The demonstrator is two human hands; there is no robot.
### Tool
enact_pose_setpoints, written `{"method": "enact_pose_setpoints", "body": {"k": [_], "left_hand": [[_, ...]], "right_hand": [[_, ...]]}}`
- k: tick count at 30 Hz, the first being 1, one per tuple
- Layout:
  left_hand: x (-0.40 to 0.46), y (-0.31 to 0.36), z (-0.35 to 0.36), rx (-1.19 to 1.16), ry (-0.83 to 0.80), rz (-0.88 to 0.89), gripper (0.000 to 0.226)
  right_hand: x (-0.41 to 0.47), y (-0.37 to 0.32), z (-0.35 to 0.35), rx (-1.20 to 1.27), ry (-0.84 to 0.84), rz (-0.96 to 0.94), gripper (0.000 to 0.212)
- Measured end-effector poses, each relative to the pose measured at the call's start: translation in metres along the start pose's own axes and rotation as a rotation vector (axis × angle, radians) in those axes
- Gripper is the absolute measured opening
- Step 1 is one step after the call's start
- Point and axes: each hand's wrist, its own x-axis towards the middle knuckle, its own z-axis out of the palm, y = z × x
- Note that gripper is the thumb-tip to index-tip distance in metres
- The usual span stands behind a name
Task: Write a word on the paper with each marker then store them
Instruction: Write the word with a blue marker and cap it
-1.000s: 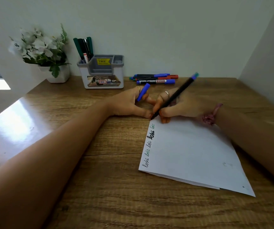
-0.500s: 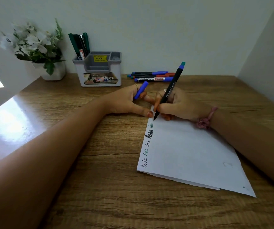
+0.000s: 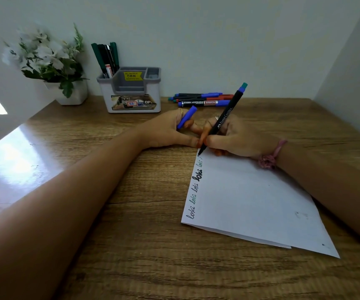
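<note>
Wood-grain desk (image 3: pixel 144 245), glossy at the left where window light glares. White paper (image 3: pixel 250 204), flat and skewed, lies right of centre; its near corner shows a second sheet edge beneath. Five small handwritten words run up its left margin, one bold black. Right hand (image 3: pixel 235 137) pinches a slim black marker (image 3: pixel 224 118), tip down on the paper's far left corner, blue-green end tilted up and away. Left hand (image 3: pixel 170 131) rests on the desk just beside it, thumb pressing at the paper's corner, fingers curled round a blue cap (image 3: pixel 186 116). Pink woven band on the right wrist. Against the back wall: grey-and-white plastic organiser (image 3: pixel 131 94) with green and black pens upright in its left compartment; loose markers (image 3: pixel 200 99) lying flat beside it; white pot of pale flowers (image 3: pixel 51 68) far left. Bare wood in the foreground and right of the paper.
</note>
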Motion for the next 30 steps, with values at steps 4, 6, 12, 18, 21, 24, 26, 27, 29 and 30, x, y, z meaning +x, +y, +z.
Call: {"method": "enact_pose_setpoints", "body": {"k": [4,6,12,18,21,24,26,27,29,30], "left_hand": [[0.0015,-0.0008,-0.0002,-0.011,-0.004,-0.012,0.036],[0.0019,-0.0013,-0.0006,-0.014,0.000,-0.014,0.035],[0.0014,-0.0001,-0.0002,0.007,-0.007,-0.024,0.033],[-0.0006,0.0029,0.0000,0.003,-0.012,-0.026,0.029],[-0.0010,0.0029,-0.0002,-0.018,-0.026,-0.021,0.028],[-0.0017,0.0030,-0.0008,-0.014,-0.023,-0.028,0.027],[-0.0006,0.0026,-0.0005,-0.033,-0.021,-0.026,0.030],[-0.0002,0.0024,-0.0007,-0.038,-0.026,-0.024,0.032],[-0.0015,0.0035,-0.0010,-0.031,-0.042,-0.020,0.033],[-0.0016,0.0036,-0.0009,-0.027,-0.039,-0.013,0.033]], "right_hand": [[-0.0024,-0.0023,-0.0017,0.039,0.004,0.000,0.006],[-0.0033,-0.0029,-0.0019,0.047,0.008,-0.001,0.003],[-0.0043,-0.0040,-0.0010,0.081,0.013,0.003,0.007],[-0.0034,-0.0028,-0.0005,0.061,0.026,0.010,0.009],[-0.0019,-0.0031,0.0001,0.059,0.048,0.020,0.006],[-0.0014,-0.0030,0.0003,0.048,0.049,0.028,0.007],[-0.0024,-0.0033,-0.0002,0.052,0.053,0.029,0.004],[-0.0025,-0.0031,-0.0006,0.057,0.057,0.031,0.004],[-0.0020,-0.0020,-0.0012,0.051,0.064,0.041,0.005],[-0.0016,-0.0016,-0.0013,0.039,0.071,0.045,0.005]]}}
